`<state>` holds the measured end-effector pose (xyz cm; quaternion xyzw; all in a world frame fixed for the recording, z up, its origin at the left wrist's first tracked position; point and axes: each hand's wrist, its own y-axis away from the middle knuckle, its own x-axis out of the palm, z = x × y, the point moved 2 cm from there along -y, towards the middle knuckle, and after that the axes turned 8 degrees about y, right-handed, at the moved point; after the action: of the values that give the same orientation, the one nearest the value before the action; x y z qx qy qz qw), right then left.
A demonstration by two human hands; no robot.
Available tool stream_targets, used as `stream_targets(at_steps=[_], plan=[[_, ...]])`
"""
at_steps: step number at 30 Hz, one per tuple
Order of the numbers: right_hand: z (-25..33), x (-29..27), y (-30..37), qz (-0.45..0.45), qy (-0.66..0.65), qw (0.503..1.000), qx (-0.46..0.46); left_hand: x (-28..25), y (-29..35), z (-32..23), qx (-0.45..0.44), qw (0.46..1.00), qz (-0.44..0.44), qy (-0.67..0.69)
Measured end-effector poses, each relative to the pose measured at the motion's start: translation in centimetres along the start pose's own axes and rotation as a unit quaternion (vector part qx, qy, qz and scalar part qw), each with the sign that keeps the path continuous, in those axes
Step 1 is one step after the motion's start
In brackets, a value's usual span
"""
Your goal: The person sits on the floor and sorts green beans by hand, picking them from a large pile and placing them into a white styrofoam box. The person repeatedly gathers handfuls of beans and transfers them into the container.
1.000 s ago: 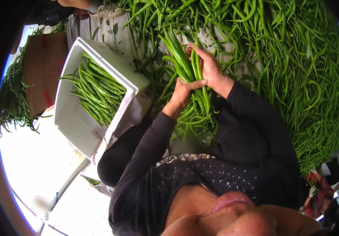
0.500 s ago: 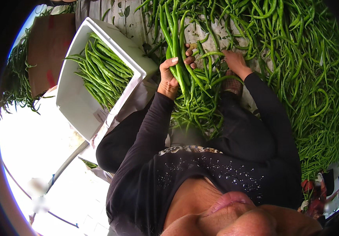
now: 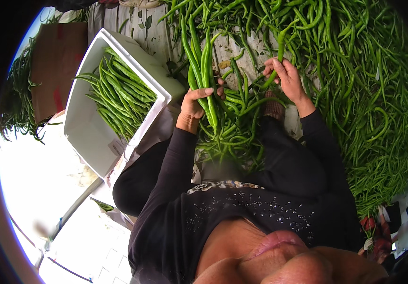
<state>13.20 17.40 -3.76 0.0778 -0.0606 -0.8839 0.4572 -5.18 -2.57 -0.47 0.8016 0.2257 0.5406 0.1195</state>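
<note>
Several long green chili peppers (image 3: 204, 64) stand upright in a bunch, with my left hand (image 3: 197, 100) closed round their lower part. To its right, my right hand (image 3: 285, 78) pinches a single curved green chili pepper (image 3: 281, 45) between thumb and fingers. Below and between both hands lies a loose heap of green chili peppers (image 3: 230, 137) in front of my lap. At my left stands a white foam box (image 3: 83, 135), tilted toward me, with long green chili peppers (image 3: 123, 90) laid side by side in it.
A great pile of green chili peppers (image 3: 369, 113) covers the far side and the right. Pale sheeting (image 3: 152, 33) lies under it. A brown cardboard box (image 3: 54, 71) stands beyond the foam box at the far left. Other people (image 3: 384, 236) are partly visible at the lower right.
My right hand has come up off the heap with a curved chili pepper in it. My left hand, still round the bunch, has shifted slightly left and nearer.
</note>
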Motion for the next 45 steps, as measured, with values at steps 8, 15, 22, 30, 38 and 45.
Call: stream_targets(at_steps=[8, 15, 22, 30, 38, 45], plan=[[6.8, 1.4, 1.5, 0.016, 0.055, 0.974, -0.219, 1.4, 2.3, -1.2, 0.011, 0.998, -0.034, -0.058], [12.5, 4.5, 1.0, 0.065, 0.261, 0.898, -0.347, 3.8, 4.0, -3.7, 0.047, 0.994, -0.052, -0.081], [16.0, 10.6, -0.5, 0.073, 0.399, 0.802, -0.439, 6.6, 5.2, -3.2, 0.096, 0.992, -0.042, -0.073], [19.5, 14.5, -0.4, 0.141, 0.263, 0.828, -0.474, 8.3, 9.0, -4.8, 0.152, 0.986, -0.054, -0.043], [24.7, 18.0, 1.6, 0.227, 0.016, 0.93, -0.288, 10.2, 13.2, -8.5, 0.281, 0.952, -0.082, -0.092], [26.9, 21.0, 2.9, 0.168, -0.021, 0.98, -0.101, 10.5, 17.9, -10.3, 0.329, 0.926, -0.088, -0.161]])
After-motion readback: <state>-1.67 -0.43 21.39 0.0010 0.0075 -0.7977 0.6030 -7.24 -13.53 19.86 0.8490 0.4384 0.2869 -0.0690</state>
